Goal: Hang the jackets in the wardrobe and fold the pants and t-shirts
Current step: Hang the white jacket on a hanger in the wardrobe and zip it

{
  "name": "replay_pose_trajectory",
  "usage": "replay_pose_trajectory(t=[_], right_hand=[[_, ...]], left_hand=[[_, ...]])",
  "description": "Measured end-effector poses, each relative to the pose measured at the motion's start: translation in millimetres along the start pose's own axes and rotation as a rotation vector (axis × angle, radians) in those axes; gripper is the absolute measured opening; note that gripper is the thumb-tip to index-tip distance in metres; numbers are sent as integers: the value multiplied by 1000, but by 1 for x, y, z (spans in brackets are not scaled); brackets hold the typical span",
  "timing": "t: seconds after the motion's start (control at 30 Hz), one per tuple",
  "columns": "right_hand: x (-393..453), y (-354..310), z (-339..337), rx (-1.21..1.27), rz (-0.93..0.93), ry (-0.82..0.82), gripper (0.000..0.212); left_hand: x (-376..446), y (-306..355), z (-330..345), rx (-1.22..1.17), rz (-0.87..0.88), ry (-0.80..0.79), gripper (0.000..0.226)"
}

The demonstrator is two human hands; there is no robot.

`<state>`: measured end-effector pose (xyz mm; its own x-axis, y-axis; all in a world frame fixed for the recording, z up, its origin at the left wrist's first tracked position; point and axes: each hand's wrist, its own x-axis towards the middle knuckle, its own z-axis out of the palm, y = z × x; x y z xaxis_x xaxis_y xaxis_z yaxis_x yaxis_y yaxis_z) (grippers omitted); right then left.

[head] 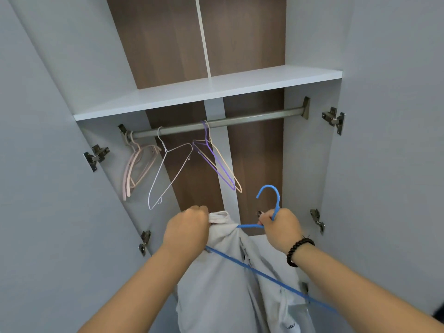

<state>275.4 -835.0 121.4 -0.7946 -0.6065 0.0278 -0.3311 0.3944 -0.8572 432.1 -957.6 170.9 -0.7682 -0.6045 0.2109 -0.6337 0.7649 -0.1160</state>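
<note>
A light grey jacket (223, 284) hangs in front of me, inside the open wardrobe. My left hand (186, 227) grips its collar at the top. A blue wire hanger (269, 205) lies across the jacket, its hook pointing up and its long bar running down to the right. My right hand (280, 228) grips this hanger just below the hook. Both hands are well below the grey hanging rail (252, 117).
Several bare hangers hang on the rail: pink ones (134, 169) at the left, a white one (168, 174), a purple one (217, 162) and a beige one mid-rail. A white shelf (216, 90) sits above the rail. Both wardrobe doors stand open, with hinges (334, 118) on each side.
</note>
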Motion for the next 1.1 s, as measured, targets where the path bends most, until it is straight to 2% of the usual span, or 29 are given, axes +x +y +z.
replay_pose_trajectory(t=[0.1, 0.2, 0.27, 0.33, 0.43, 0.5, 0.6, 0.73, 0.8, 0.87, 0.93, 0.97, 1.03, 1.1], right_hand=[[1, 14, -5, -68, 34, 29, 38], [-2, 25, -6, -117, 68, 21, 38], [-7, 27, -2, -120, 87, -17, 39], [-10, 27, 6, -74, 97, -61, 43], [-12, 29, 9, 77, 152, -76, 47], [-11, 32, 1, 187, 162, -22, 47], [-14, 28, -10, 298, 84, 39, 52], [-19, 18, -15, 485, 47, 41, 62], [-19, 13, -17, 511, 13, 13, 51], [-15, 8, -18, 532, -39, -9, 41], [-10, 1, -20, 517, -113, -22, 31], [-6, -2, -20, 487, -152, -26, 33], [-1, -8, -21, 435, -217, -34, 38], [2, -15, -25, 397, -239, -50, 27]], left_hand=[[8, -1, 13, 87, 25, -10, 19], [14, 7, 25, -11, 14, 19, 14], [19, 18, 25, -247, -52, 53, 22], [22, 35, 20, -553, -114, 46, 18], [19, 56, 13, -793, -103, 3, 18], [14, 58, 10, -917, -67, -25, 16], [1, 48, 10, -1063, 22, -84, 15], [-30, 42, 6, -1112, 256, -184, 38], [-38, 36, 6, -1125, 324, -209, 41], [-31, 20, 10, -1192, 221, -53, 37], [-13, -6, 19, -1212, -27, 212, 43], [-3, -21, 22, -1175, -109, 321, 45], [14, -49, 26, -1010, -77, 455, 44], [28, -71, 28, -866, 58, 450, 41]])
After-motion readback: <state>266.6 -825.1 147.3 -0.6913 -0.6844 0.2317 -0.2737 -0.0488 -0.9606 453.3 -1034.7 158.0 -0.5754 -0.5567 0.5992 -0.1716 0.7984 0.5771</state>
